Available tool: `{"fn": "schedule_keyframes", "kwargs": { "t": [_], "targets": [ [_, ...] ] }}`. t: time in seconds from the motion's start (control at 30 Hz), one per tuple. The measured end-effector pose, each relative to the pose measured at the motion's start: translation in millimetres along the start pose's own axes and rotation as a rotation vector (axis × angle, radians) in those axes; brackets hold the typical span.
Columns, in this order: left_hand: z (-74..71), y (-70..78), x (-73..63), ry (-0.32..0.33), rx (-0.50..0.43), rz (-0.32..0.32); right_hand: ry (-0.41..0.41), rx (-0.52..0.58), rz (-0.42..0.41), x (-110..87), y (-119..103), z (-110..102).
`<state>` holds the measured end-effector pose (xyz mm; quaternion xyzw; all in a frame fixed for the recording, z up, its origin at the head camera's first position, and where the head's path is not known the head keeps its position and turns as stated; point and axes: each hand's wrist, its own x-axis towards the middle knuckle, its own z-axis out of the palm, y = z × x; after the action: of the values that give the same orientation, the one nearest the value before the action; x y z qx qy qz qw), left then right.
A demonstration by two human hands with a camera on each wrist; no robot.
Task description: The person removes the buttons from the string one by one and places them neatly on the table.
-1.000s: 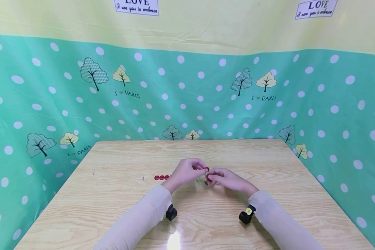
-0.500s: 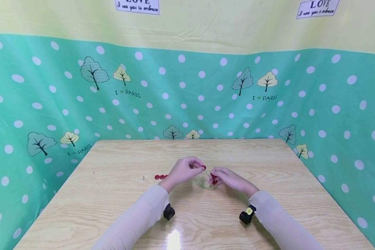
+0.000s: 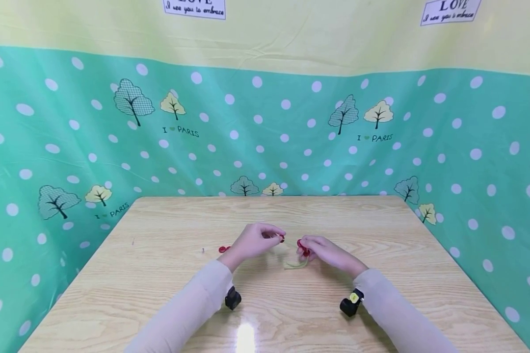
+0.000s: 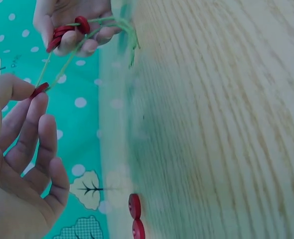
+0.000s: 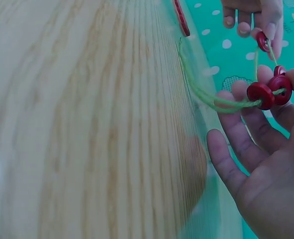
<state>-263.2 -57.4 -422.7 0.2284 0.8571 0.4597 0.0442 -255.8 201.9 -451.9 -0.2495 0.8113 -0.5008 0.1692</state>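
My left hand (image 3: 254, 240) pinches one red button (image 4: 39, 90) between thumb and forefinger. A light green string (image 4: 70, 60) runs from that button across the gap to my right hand (image 3: 327, 251). Several red buttons (image 5: 281, 88) threaded on the string sit at the right hand's fingertips, pinched by thumb and finger. One strung button (image 5: 260, 95) stands a little apart from the others. Past it the green string ends (image 3: 295, 266) hang down toward the table. The right hand's remaining fingers are loosely bent in the right wrist view.
Loose red buttons (image 4: 134, 205) lie in a row on the wooden table (image 3: 168, 294), left of the left hand and partly hidden by its wrist. A small speck (image 3: 202, 250) lies farther left. A polka-dot cloth (image 3: 265, 122) hangs behind the table.
My left hand has moved left with its button, widening the gap and drawing out string. The right hand has shifted slightly right with its strung buttons. String ends now hang below it.
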Motion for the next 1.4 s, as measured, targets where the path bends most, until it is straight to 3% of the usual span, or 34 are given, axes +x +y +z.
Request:
{"fn": "schedule_keyframes", "kwargs": {
  "t": [0.2, 0.4, 0.6, 0.9, 1.0, 1.4],
  "targets": [
    [-7.4, -4.6, -0.2, 0.012, -0.022, -0.012, 0.024, 0.019, 0.0, -3.3, 1, -2],
    [-10.5, -8.4, -0.3, -0.013, -0.045, 0.029, 0.028, 0.024, -0.008, -4.8, 1, -4],
    [-13.9, -9.3, -2.1, -0.032, -0.01, 0.065, 0.019, 0.024, -0.012, -5.0, -1, -5],
    [-30.3, -14.9, -9.2, -0.05, -0.009, -0.01, 0.018, 0.002, -0.003, -8.5, -4, -8],
    [-36.4, -19.4, -11.2, -0.028, 0.001, -0.031, 0.018, -0.003, -0.002, -9.4, -3, -9],
    [-52.6, -30.0, -20.5, 0.035, 0.022, -0.043, 0.016, -0.009, -0.013, -7.7, 0, -10]
  ]
}}
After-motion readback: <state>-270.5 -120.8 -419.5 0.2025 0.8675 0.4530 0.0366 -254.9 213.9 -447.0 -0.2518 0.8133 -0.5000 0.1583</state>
